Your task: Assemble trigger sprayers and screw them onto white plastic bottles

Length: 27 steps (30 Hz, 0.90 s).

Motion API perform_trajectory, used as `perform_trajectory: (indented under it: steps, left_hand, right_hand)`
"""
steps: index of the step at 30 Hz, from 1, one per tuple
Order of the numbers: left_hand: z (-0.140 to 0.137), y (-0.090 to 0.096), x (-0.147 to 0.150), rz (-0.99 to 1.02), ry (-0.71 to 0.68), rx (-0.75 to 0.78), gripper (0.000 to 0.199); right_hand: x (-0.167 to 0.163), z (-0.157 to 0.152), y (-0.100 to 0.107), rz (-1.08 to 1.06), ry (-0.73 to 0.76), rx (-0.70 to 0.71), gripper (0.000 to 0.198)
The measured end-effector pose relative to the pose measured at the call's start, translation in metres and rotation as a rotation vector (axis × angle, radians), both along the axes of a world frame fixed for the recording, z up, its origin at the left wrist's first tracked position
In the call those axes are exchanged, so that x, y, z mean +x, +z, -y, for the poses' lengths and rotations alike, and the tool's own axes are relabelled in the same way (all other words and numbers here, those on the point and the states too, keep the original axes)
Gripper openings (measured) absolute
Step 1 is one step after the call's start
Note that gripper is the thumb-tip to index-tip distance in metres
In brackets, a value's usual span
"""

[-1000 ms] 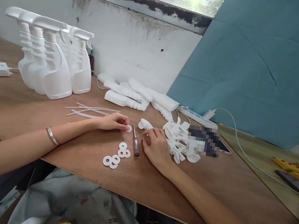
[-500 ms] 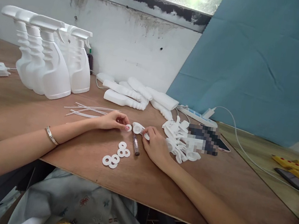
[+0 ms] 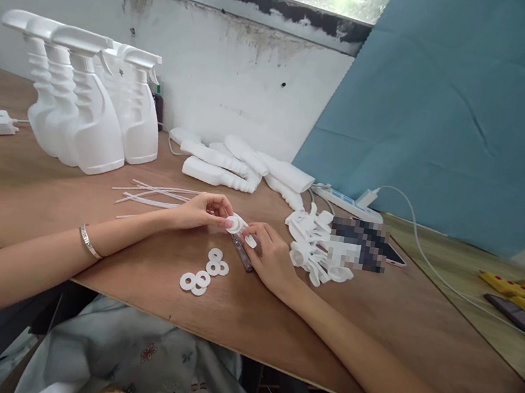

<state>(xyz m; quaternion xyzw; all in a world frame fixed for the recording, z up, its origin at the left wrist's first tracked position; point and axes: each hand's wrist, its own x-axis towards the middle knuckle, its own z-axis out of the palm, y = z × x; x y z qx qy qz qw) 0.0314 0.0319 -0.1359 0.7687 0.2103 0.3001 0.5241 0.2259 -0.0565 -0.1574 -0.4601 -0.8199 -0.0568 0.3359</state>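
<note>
My left hand (image 3: 205,210) pinches a white ring washer at the round collar of a white trigger spray head (image 3: 241,222). The washer is mostly lost against the white collar. My right hand (image 3: 271,251) has its fingers closed on the spray head from the other side. A slim tool with a dark, see-through handle (image 3: 242,253) slants beneath the spray head, beside my right fingers; whether they touch it I cannot tell. Several loose washers (image 3: 202,279) lie on the table nearer to me, some overlapping.
Assembled spray bottles (image 3: 89,122) stand at the left. Bottles without heads (image 3: 219,174) lie piled by the wall. Thin white tubes (image 3: 154,189) rest beyond my left hand, a heap of spray heads (image 3: 317,245) right of my right hand. A power strip (image 3: 348,203) and cable lie behind.
My left hand has brought the washer right to the spray head's collar. My right hand has shifted slightly left with the spray head, and the dark-handled tool has turned to a greater slant.
</note>
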Motion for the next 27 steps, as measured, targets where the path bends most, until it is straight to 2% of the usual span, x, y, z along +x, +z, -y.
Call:
perform_trajectory:
  steps: [9, 13, 18, 21, 23, 27]
  left_hand:
    - [0.000, -0.002, 0.001, -0.028, -0.052, -0.020, 0.029]
    - [0.004, -0.001, 0.000, -0.013, 0.000, 0.147, 0.030]
    - [0.010, 0.004, -0.001, -0.015, 0.082, 0.506, 0.032]
    - [0.013, 0.008, -0.002, -0.049, 0.080, 0.687, 0.034]
    - [0.016, 0.011, -0.003, -0.057, 0.065, 0.713, 0.038]
    - [0.020, 0.012, -0.004, -0.086, 0.039, 0.647, 0.049]
  right_hand:
    - [0.001, 0.000, 0.000, -0.004, 0.053, -0.005, 0.009]
    - [0.001, 0.002, 0.001, -0.046, 0.035, -0.056, 0.008]
    - [0.001, 0.002, 0.003, -0.140, 0.030, -0.124, 0.005]
    - [0.001, 0.003, 0.006, -0.177, 0.055, -0.167, 0.005]
    - [0.000, 0.004, 0.008, -0.204, 0.068, -0.205, 0.006]
    - [-0.002, 0.006, 0.009, -0.347, 0.097, -0.319, 0.011]
